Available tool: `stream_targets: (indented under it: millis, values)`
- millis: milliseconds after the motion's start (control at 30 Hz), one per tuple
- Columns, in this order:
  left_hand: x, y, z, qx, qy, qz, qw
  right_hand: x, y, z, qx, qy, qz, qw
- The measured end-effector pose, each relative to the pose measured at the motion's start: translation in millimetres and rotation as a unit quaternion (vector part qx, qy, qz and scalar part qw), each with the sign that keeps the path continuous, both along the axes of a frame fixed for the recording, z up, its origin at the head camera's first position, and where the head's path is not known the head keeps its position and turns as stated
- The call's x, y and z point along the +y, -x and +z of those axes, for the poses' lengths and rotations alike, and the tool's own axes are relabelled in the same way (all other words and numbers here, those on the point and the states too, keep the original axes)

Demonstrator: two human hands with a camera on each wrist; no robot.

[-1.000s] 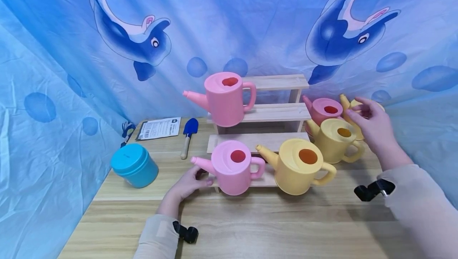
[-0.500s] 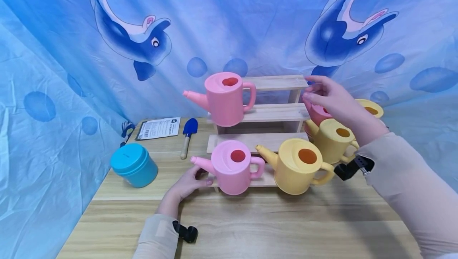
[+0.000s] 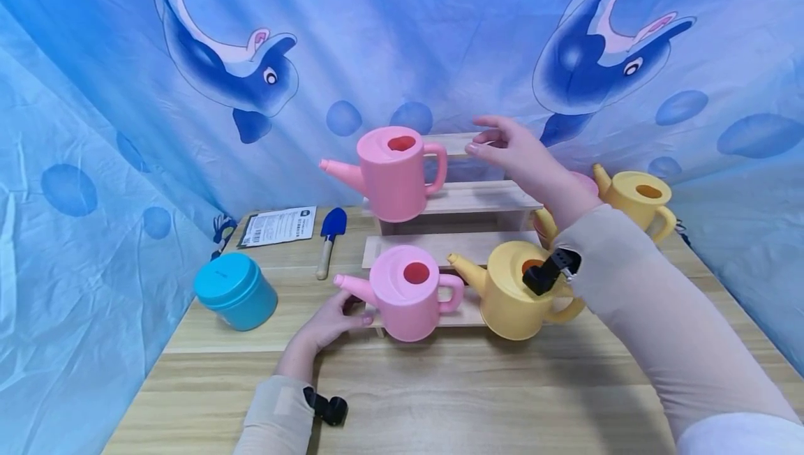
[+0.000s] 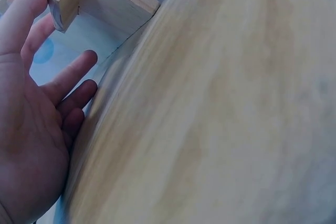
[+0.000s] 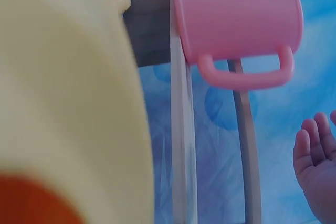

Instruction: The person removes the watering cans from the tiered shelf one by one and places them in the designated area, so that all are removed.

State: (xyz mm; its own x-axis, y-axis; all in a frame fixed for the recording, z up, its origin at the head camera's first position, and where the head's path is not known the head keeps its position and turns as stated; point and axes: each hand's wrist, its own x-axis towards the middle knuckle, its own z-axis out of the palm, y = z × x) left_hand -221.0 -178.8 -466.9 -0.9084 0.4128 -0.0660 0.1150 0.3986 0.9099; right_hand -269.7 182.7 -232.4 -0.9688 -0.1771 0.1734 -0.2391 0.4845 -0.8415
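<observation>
My left hand (image 3: pixel 329 322) grips the lower left end of a stepped wooden stand (image 4: pixel 115 1), thumb and index finger at the board's corner, other fingers loose. Above the stand's top board hangs my right hand (image 3: pixel 515 151), fingers slightly bent, holding nothing. Left of it a pink watering can (image 3: pixel 396 179) stands on an upper step, its handle toward that hand. The lowest step carries a lilac-pink watering can (image 3: pixel 408 308) and a yellow watering can (image 3: pixel 511 308), the latter partly covered by the right wrist camera.
Right of the stand are another yellow watering can (image 3: pixel 634 197) and a pink one (image 3: pixel 587 183), mostly hidden by the right forearm; a yellow spout (image 3: pixel 545 225) shows there. Leftward lie a blue trowel (image 3: pixel 334 223), a packet (image 3: pixel 279 226) and a turquoise lidded tub (image 3: pixel 235 291). A dolphin-print curtain (image 3: pixel 377 43) hangs behind.
My right hand has moved left from the yellow watering can at the back right to over the stand's top board, carrying nothing. The left hand and watering cans stay put.
</observation>
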Motion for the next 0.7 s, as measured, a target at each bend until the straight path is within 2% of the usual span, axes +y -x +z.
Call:
stream_targets:
  millis: [233,467,567,700]
  values:
    - [-1.5,0.1,0.2,-0.015,-0.002,0.005,0.9999,-28.5,11.2,3.6,-0.015,0.019,0.039,0.9989]
    - [-1.0,2.0,1.8,-0.007,-0.002,-0.004,1.0000,-47.5,21.4,3.1,-0.022,0.002,0.047,0.9986]
    - [-0.3,1.4,1.5,-0.006,0.002,-0.004,1.0000,-52.7,23.6,1.4,-0.023,0.005,0.056,0.9982]
    - [0.5,0.9,1.0,-0.005,0.006,-0.001,1.0000,-58.1,24.0,-0.3,-0.045,0.028,0.074,0.9959]
